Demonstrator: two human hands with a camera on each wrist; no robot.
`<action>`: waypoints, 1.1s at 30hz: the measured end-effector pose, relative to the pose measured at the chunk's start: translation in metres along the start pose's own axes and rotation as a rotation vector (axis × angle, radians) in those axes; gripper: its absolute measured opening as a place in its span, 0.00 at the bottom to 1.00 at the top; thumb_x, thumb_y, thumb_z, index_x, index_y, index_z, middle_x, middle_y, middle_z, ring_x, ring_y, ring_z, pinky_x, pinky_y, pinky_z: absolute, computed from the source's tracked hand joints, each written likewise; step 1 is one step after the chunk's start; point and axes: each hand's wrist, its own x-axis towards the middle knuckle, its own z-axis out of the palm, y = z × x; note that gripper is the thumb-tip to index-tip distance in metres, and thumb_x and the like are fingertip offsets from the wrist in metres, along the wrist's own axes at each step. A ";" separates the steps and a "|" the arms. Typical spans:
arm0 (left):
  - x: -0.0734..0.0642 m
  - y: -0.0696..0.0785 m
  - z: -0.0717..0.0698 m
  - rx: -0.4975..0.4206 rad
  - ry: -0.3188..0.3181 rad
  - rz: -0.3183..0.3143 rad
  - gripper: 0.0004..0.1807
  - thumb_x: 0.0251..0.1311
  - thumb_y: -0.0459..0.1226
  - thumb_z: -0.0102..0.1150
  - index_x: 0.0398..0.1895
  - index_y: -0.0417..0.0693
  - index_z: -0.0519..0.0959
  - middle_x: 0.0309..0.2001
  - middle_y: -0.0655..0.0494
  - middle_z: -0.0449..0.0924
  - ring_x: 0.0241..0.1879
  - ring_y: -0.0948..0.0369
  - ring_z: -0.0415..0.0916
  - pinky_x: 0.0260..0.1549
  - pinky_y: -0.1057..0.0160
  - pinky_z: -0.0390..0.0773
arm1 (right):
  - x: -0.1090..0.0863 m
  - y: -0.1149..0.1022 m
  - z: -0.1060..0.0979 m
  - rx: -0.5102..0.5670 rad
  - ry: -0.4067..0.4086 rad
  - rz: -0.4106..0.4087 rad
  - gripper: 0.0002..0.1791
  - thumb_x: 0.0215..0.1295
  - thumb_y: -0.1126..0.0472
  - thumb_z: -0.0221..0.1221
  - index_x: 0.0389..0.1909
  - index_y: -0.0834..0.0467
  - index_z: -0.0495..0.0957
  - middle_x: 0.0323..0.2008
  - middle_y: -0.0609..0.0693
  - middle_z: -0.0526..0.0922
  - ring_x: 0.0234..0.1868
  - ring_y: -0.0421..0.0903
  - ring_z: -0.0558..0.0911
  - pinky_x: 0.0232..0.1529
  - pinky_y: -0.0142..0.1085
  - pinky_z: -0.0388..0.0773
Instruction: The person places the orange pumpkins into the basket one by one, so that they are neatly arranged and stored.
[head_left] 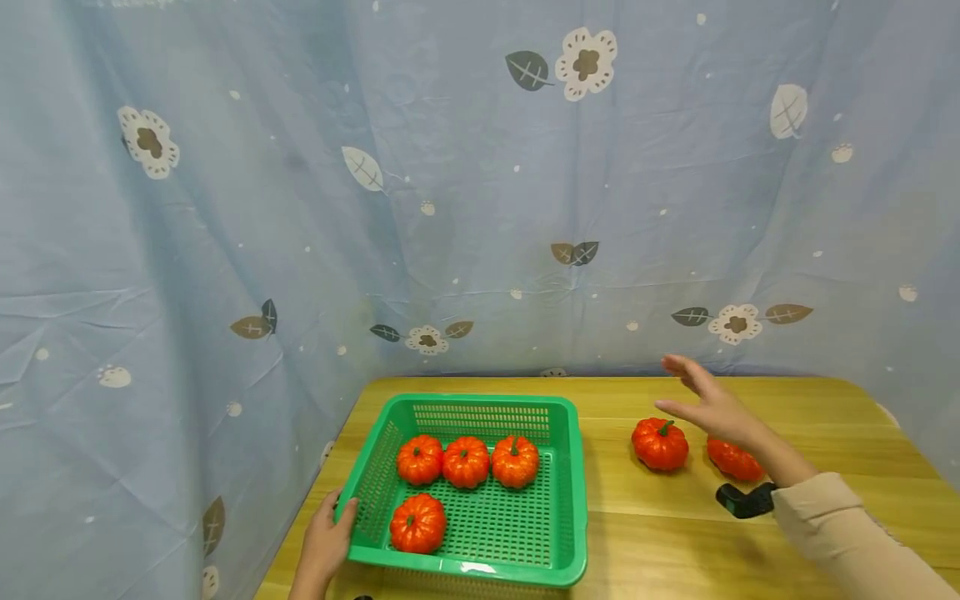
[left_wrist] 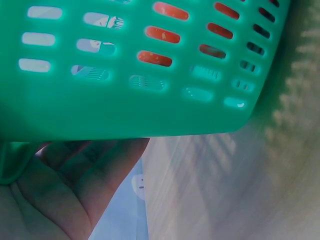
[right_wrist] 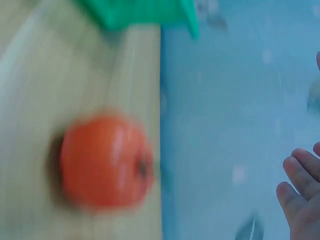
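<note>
My left hand (head_left: 327, 536) grips the left rim of a green plastic basket (head_left: 583, 500), thumb over the edge. In the left wrist view, the fingers (left_wrist: 107, 172) reach along the slotted basket wall (left_wrist: 125, 112). Inside lie several small orange-red pumpkins, three in a row by the far wall, such as the middle pumpkin (head_left: 467, 462), and a nearer pumpkin (head_left: 417, 523). My right hand (head_left: 716, 410) hovers over the table's right side, fingers spread and holding nothing. Beneath it sit a pumpkin with a green stem (head_left: 661, 444) and another pumpkin (head_left: 733, 459), partly covered by the forearm.
The wooden table (head_left: 645, 542) carries the basket and loose pumpkins. A pale blue curtain (head_left: 480, 208) with flowers and leaves hangs behind and along the left side. A black strap device (head_left: 742, 500) is on the right wrist, and a beige sleeve (head_left: 847, 533) covers that arm.
</note>
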 end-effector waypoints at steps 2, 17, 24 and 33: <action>0.000 0.000 0.000 -0.008 -0.005 0.000 0.28 0.73 0.43 0.42 0.65 0.29 0.59 0.53 0.31 0.71 0.38 0.54 0.76 0.33 0.61 0.76 | -0.014 0.013 -0.019 -0.031 0.024 0.042 0.41 0.66 0.57 0.59 0.70 0.69 0.48 0.67 0.72 0.56 0.65 0.69 0.57 0.55 0.07 0.49; 0.003 0.000 -0.001 -0.022 -0.026 -0.041 0.30 0.72 0.45 0.43 0.66 0.30 0.58 0.54 0.31 0.70 0.40 0.53 0.77 0.35 0.58 0.77 | -0.107 0.103 -0.036 0.086 -0.020 0.346 0.50 0.71 0.57 0.52 0.69 0.73 0.23 0.66 0.82 0.32 0.65 0.78 0.37 0.62 0.13 0.37; 0.003 0.001 -0.003 -0.026 -0.042 -0.047 0.31 0.73 0.46 0.42 0.66 0.30 0.58 0.55 0.30 0.69 0.41 0.52 0.77 0.34 0.56 0.78 | -0.103 0.117 -0.011 0.020 -0.006 0.430 0.60 0.63 0.53 0.61 0.67 0.76 0.23 0.65 0.83 0.39 0.63 0.81 0.47 0.57 0.70 0.51; 0.004 -0.001 0.000 -0.021 -0.034 -0.032 0.29 0.73 0.44 0.42 0.66 0.29 0.58 0.54 0.31 0.71 0.41 0.53 0.77 0.35 0.58 0.77 | -0.101 0.121 0.006 -0.048 0.127 0.421 0.61 0.58 0.53 0.65 0.67 0.79 0.27 0.62 0.85 0.46 0.60 0.79 0.55 0.55 0.70 0.56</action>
